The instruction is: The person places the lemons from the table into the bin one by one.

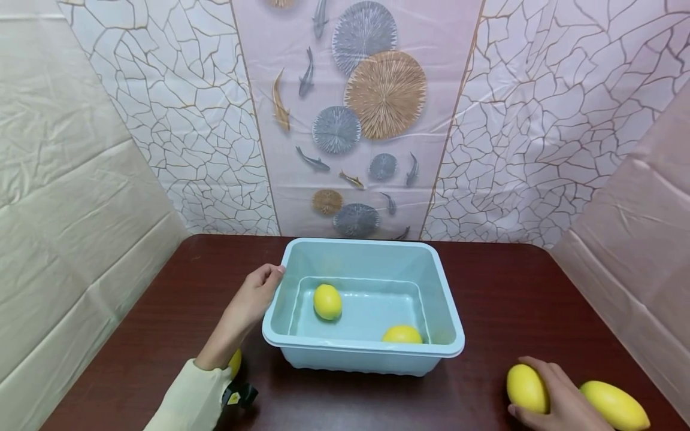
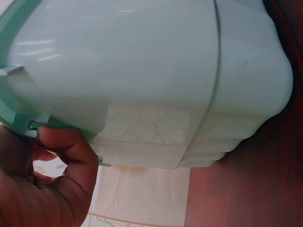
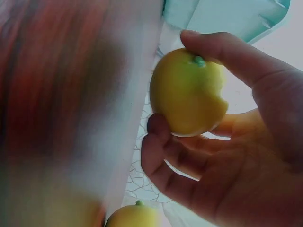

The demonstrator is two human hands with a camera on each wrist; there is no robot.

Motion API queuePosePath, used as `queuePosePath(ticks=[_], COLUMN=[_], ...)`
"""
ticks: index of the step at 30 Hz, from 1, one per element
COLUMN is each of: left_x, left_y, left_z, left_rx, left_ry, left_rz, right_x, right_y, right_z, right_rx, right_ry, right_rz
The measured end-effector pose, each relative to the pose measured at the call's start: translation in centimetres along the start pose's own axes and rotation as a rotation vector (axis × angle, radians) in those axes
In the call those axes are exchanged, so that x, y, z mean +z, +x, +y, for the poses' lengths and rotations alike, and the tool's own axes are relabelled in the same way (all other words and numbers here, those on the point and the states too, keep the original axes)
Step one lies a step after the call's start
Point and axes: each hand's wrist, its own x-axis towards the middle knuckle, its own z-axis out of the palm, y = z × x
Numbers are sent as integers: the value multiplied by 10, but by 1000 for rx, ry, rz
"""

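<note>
A light blue plastic basin [image 1: 363,346] stands mid-table, with one lemon [image 1: 327,301] inside at the left and another lemon [image 1: 402,334] by its front wall. My left hand [image 1: 259,294] pinches the basin's left rim, thumb and fingers bent over the edge in the left wrist view. At the front right, my right hand [image 1: 560,398] grips a lemon [image 1: 527,388] between thumb and fingers; its green stem end [image 3: 199,61] shows in the right wrist view. Just right of that hand lies another lemon [image 1: 616,406]. A further lemon [image 1: 235,363] is mostly hidden behind my left forearm.
The dark red-brown table [image 1: 501,299] has rounded far corners. A patterned cloth [image 1: 345,179] hangs behind it, and pale cloth walls rise at the left and right. A black strap [image 1: 239,395] is at my left wrist.
</note>
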Motion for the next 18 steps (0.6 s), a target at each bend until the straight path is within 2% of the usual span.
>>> queuePosePath(ticks=[7, 18], left_x=[-1, -1], left_y=[-1, 1], left_z=[-1, -1], left_rx=[11, 22], left_ry=[6, 12], left_rz=[3, 4], right_x=[-9, -20], right_y=[-3, -9], right_z=[-7, -21], right_rx=[33, 32], right_ry=[53, 94], right_rz=[83, 237])
